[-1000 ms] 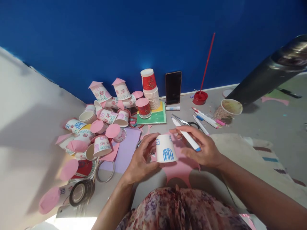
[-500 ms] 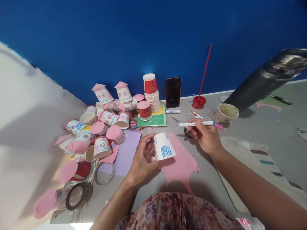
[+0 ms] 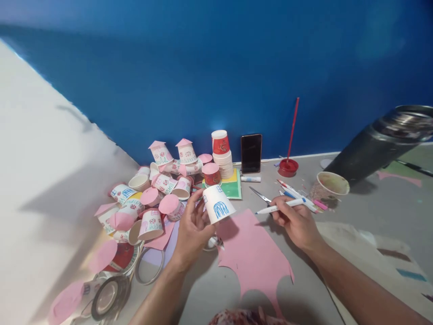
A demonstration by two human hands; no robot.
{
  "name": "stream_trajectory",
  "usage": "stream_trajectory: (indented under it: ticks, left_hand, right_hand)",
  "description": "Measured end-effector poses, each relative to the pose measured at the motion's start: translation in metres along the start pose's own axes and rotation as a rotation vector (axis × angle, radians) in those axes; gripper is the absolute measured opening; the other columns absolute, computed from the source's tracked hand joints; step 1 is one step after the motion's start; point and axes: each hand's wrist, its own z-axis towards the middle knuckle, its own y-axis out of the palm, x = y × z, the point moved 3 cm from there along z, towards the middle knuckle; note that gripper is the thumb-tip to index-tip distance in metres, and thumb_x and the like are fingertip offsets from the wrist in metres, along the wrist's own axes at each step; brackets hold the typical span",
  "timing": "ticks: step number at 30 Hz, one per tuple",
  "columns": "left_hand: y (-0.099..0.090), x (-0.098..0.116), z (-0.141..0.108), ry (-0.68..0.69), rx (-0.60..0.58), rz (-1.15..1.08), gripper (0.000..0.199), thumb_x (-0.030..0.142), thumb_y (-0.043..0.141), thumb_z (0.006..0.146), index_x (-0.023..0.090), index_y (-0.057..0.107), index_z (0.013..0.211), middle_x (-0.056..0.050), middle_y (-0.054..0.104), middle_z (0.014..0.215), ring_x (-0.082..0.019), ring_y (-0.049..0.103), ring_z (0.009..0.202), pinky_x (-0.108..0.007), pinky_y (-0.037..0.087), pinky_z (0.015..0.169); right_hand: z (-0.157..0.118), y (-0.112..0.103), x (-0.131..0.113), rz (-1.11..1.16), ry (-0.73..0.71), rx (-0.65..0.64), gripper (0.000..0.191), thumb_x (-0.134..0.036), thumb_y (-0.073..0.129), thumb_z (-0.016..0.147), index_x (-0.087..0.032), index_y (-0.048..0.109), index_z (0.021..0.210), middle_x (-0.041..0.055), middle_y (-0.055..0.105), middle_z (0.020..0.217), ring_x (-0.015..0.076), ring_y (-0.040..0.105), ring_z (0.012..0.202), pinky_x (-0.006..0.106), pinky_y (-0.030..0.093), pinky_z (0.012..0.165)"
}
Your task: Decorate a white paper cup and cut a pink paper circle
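My left hand (image 3: 192, 225) grips a white cup (image 3: 218, 207) by its side, base up, tilted, blue drawing facing me; mouth faces down, inside hidden. Cup is above the upper left of the pink paper (image 3: 252, 257). My right hand (image 3: 296, 223) pinches a white marker (image 3: 284, 206), tip pointing left, apart from the cup. Just behind it: scissors (image 3: 260, 194) and loose pens (image 3: 296, 194). Left: heap of decorated cups (image 3: 151, 223), several on their sides, some with pink paper discs or cones on. Farther back: stack of nested cups (image 3: 223, 155), upside down. Red dish (image 3: 287, 169) has a red stick (image 3: 293, 128) standing in it. Right: speckled cup (image 3: 324, 189), mouth up, yellowish inside, can't tell contents. Dark flask (image 3: 372, 144) behind it, contents hidden.
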Motion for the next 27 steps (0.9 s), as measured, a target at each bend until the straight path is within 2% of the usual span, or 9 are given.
stream_trajectory:
  ticks: [5,12,16,21,24,27]
  left_hand:
    - [-0.004,-0.014,0.008,-0.015,0.049,-0.030,0.084,0.012,0.086,0.064,0.027,0.052,0.139,-0.015,0.064,0.147,-0.033,0.060,0.142,-0.039,0.056,0.108]
    - [-0.009,-0.020,0.006,-0.053,0.011,-0.108,0.078,0.013,0.084,0.068,0.027,0.051,0.138,-0.013,0.067,0.142,-0.030,0.062,0.138,-0.039,0.054,0.109]
    - [-0.007,-0.021,0.004,-0.067,-0.011,-0.142,0.081,0.008,0.080,0.065,0.027,0.049,0.138,-0.013,0.066,0.143,-0.031,0.063,0.137,-0.043,0.052,0.113]
    - [-0.010,-0.023,0.004,-0.010,0.033,-0.113,0.083,0.002,0.074,0.062,0.028,0.053,0.138,-0.011,0.060,0.151,-0.031,0.055,0.146,-0.042,0.049,0.118]
    - [-0.011,-0.025,0.005,-0.035,0.009,-0.187,0.082,0.006,0.082,0.064,0.027,0.054,0.138,-0.012,0.063,0.148,-0.033,0.058,0.143,-0.043,0.054,0.112]
    - [-0.012,-0.027,0.006,-0.073,-0.021,-0.282,0.082,0.015,0.091,0.064,0.026,0.057,0.138,-0.012,0.065,0.146,-0.035,0.060,0.140,-0.043,0.058,0.106]
  right_hand:
    - [0.002,0.012,0.006,0.037,0.035,-0.034,0.048,-0.061,0.089,0.076,-0.016,0.074,0.070,0.0003,0.059,0.052,0.0073,0.046,0.046,0.020,0.032,0.043]
    - [0.012,0.032,0.012,0.145,0.064,0.027,0.044,-0.060,0.090,0.072,-0.020,0.071,0.074,-0.0050,0.053,0.052,0.0061,0.042,0.045,0.020,0.039,0.047]
    - [0.013,0.041,0.005,0.208,0.095,0.048,0.043,-0.059,0.091,0.069,-0.021,0.072,0.076,-0.0063,0.052,0.053,0.0054,0.041,0.045,0.018,0.038,0.046]
    - [0.019,0.046,-0.013,0.192,0.266,0.005,0.046,-0.053,0.101,0.057,-0.020,0.077,0.079,-0.0042,0.058,0.055,0.0052,0.040,0.045,0.016,0.033,0.041]
    - [0.026,0.054,-0.032,0.174,0.200,-0.038,0.046,-0.052,0.101,0.058,-0.018,0.074,0.071,-0.0053,0.053,0.051,0.0046,0.038,0.045,0.016,0.034,0.042]
    - [0.030,0.064,-0.048,0.154,0.044,-0.038,0.043,-0.052,0.098,0.064,-0.018,0.072,0.071,-0.0055,0.052,0.048,0.0049,0.040,0.045,0.017,0.036,0.045]
